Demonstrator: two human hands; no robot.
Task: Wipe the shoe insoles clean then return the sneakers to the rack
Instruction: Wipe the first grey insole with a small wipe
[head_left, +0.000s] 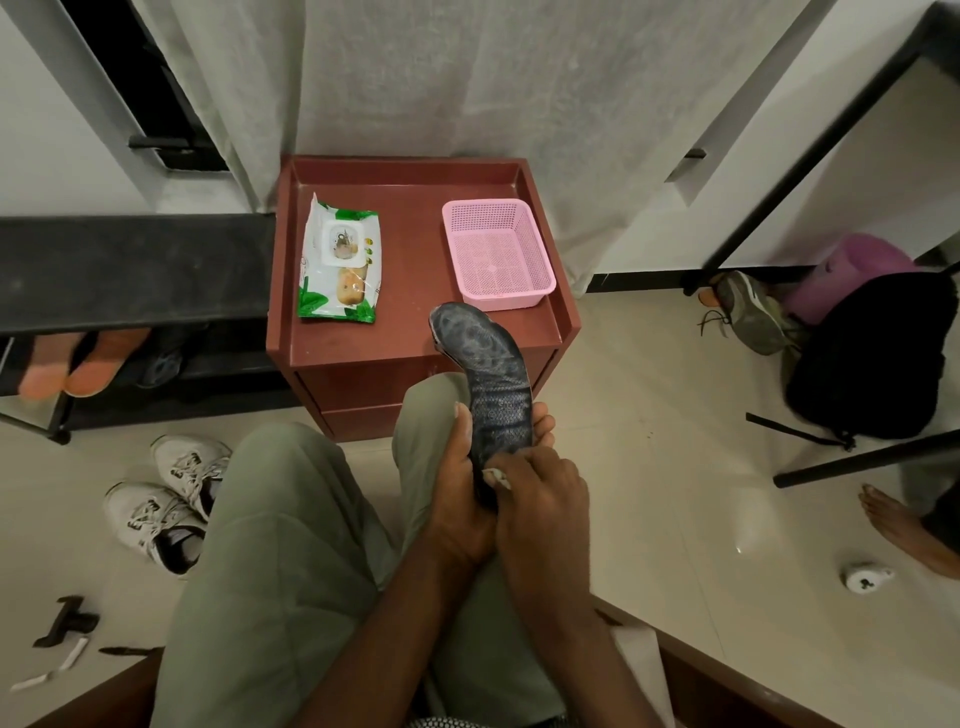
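A dark patterned insole (488, 369) stands up over my right knee, its toe end bent toward the cabinet. My left hand (460, 483) grips its lower part from the left and underneath. My right hand (540, 493) pinches a small white wipe (496, 477) against the insole's heel end. A pair of grey-white sneakers (166, 493) sits on the floor to my left. The black shoe rack (130, 270) stands at the left with orange footwear (83, 358) on its shelf.
A red-brown cabinet (415, 332) in front holds a green-and-white wipes packet (340, 265) and a pink mesh basket (496, 252). A black bag (872, 353), an olive sneaker (753, 312) and another person's bare foot (909, 525) are at the right. A crumpled white item (865, 577) lies on the tiles.
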